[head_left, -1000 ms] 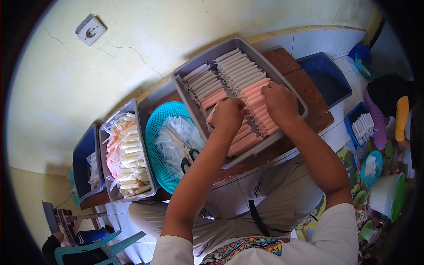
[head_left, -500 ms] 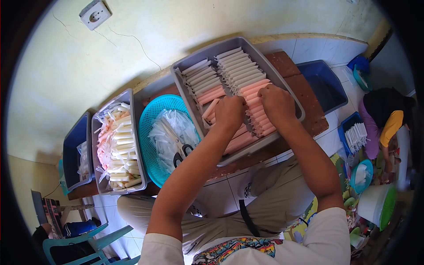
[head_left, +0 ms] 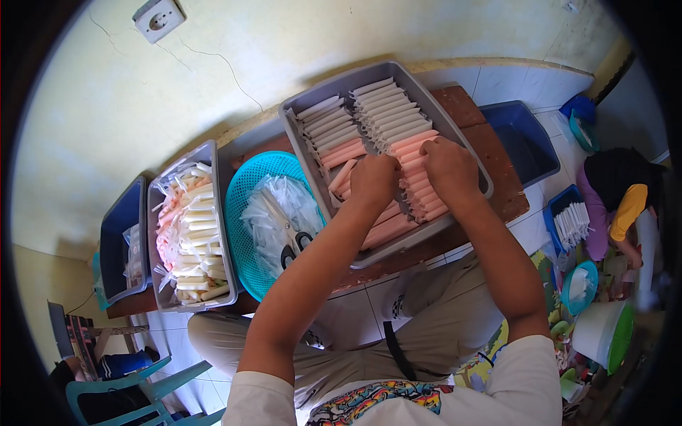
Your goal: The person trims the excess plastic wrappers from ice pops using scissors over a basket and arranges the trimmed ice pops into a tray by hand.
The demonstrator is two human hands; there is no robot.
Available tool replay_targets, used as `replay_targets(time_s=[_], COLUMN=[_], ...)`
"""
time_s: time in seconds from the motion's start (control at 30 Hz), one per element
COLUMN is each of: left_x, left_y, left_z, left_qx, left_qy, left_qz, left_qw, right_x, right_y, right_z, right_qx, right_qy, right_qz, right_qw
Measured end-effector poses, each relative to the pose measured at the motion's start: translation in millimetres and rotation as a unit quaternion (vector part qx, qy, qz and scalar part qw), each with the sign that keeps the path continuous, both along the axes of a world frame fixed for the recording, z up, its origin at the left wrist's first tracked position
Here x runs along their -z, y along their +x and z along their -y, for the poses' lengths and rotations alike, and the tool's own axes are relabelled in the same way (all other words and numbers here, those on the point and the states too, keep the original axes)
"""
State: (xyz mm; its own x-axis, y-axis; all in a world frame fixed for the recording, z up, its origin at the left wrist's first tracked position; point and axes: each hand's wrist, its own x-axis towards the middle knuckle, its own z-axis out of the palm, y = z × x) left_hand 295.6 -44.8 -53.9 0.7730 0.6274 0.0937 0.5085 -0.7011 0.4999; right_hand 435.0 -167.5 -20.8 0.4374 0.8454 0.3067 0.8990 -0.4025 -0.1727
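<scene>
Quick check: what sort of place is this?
Probably a home used as a small workshop: rows of wrapped sticks in a tray, scissors in a basket with clear plastic, and a domestic-looking wall socket.

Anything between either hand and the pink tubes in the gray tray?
Nothing visible: the right hand is at the pink tubes in the gray tray, the left hand over others. The scissors lie outside it, in the turquoise basket.
</scene>
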Motion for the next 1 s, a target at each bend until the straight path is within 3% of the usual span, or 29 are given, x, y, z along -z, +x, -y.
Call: replay_targets(time_s=[0.13,0.2,0.23,0.27,0.3,0.33,0.4,0.47,0.53,0.63,0.73,1.0], left_x=[1,-6,-13,-20,-25,-30,-36,-42,-45,-41,-54,-42], left_y=[-10,-18,-24,-30,-39,-49,-65,-72,-77,-75,-71,-75], left_z=[-3,-1,0,2,5,8,11,11,12,14,18,21], left_qx=[0.009,0.012,0.017,0.018,0.051,0.084,0.116,0.148,0.149,0.164,0.18,0.169], left_qy=[-0.017,-0.028,-0.037,-0.037,0.027,0.093,0.098,0.107,-0.016,0.054,0.015,0.064], left_qz=[0.007,-0.02,-0.047,-0.045,-0.067,-0.091,-0.115,-0.137,-0.211,-0.264,-0.321,-0.329], left_qw=[1.0,0.999,0.998,0.998,0.996,0.988,0.982,0.974,0.966,0.949,0.93,0.927], right_x=[-7,-10,-12,-14,-15,-14,-12,-12,-12,-15,-15,-17], right_y=[-6,-7,-10,-13,-15,-17,-23,-24,-25,-27,-30,-30], right_z=[6,7,6,5,6,7,6,5,3,-1,-2,-4], right_qx=[-0.013,-0.119,-0.118,-0.168,-0.218,-0.219,-0.272,-0.267,-0.262,-0.256,-0.294,-0.29], right_qy=[0.016,0.039,0.039,0.016,-0.011,-0.013,-0.089,-0.125,-0.166,-0.237,-0.256,-0.312], right_qz=[-0.001,-0.068,-0.068,-0.142,-0.218,-0.22,-0.28,-0.272,-0.264,-0.274,-0.246,-0.24], right_qw=[1.0,0.99,0.99,0.975,0.951,0.951,0.917,0.916,0.913,0.896,0.887,0.872])
